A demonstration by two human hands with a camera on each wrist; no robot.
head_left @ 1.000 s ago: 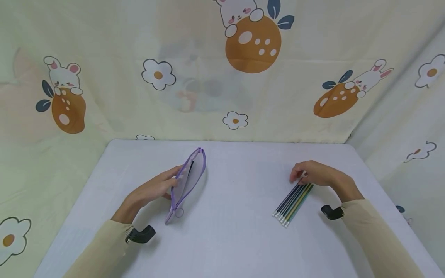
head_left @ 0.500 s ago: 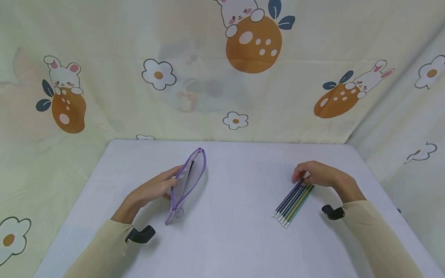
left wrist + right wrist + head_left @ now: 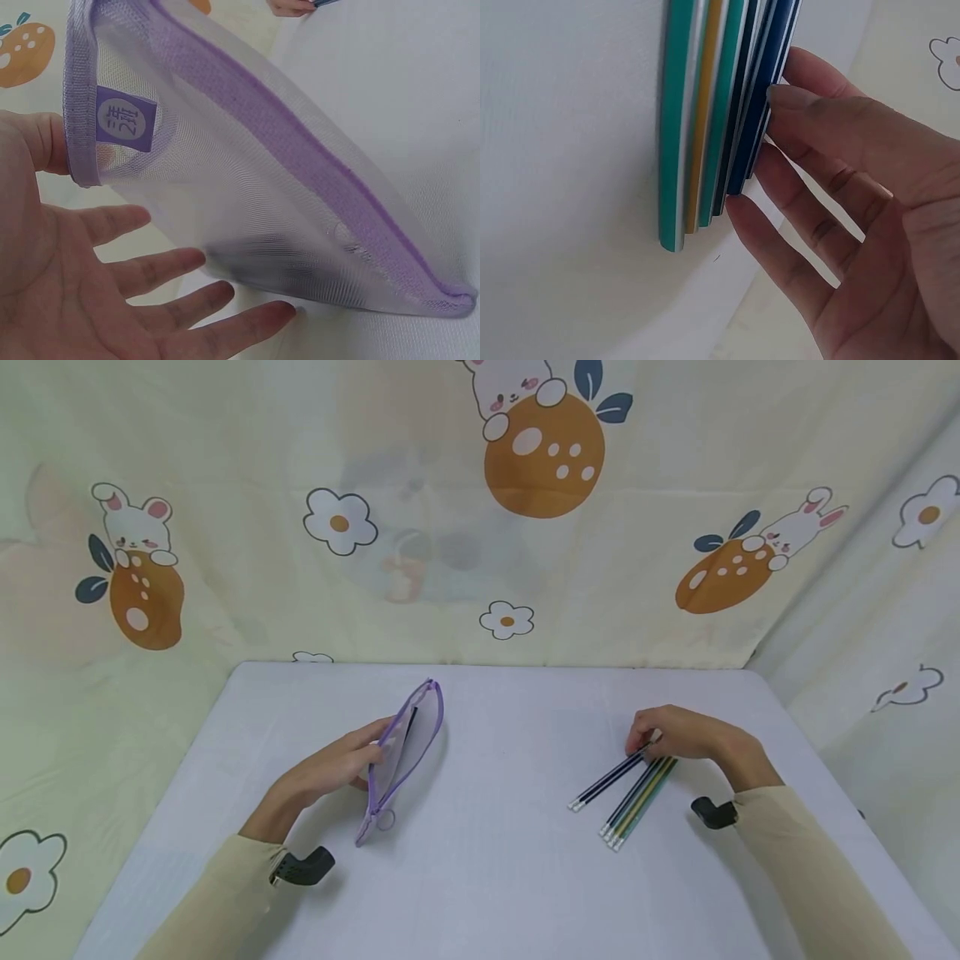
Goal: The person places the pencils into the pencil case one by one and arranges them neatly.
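Note:
On the left, my left hand (image 3: pixel 333 770) holds a see-through mesh pouch (image 3: pixel 432 745) with purple edging, standing on its side with its mouth gaping. Thumb and fingers lie on either side of its wall. Through the mesh a thin dark stick (image 3: pixel 411 727) shows inside; in the left wrist view it is only a dark blur (image 3: pixel 277 259). To the right, my right hand (image 3: pixel 690 733) pinches dark blue pencils (image 3: pixel 606 783) between thumb and fingers. Their pale ends point toward me, angled away from the other pencils (image 3: pixel 639 803), which are green, yellow and dark.
A white table (image 3: pixel 517 877) lies under both hands. Behind it hangs a cream curtain (image 3: pixel 420 635) printed with rabbits and flowers, and another side of it runs down the right. A black wrist camera (image 3: pixel 302 867) sits on the left sleeve, another camera (image 3: pixel 714 812) on the right.
The right hand has swung the dark blue pencils leftward, opening a gap between them and the rest of the row. The left hand and the pouch stay where they were.

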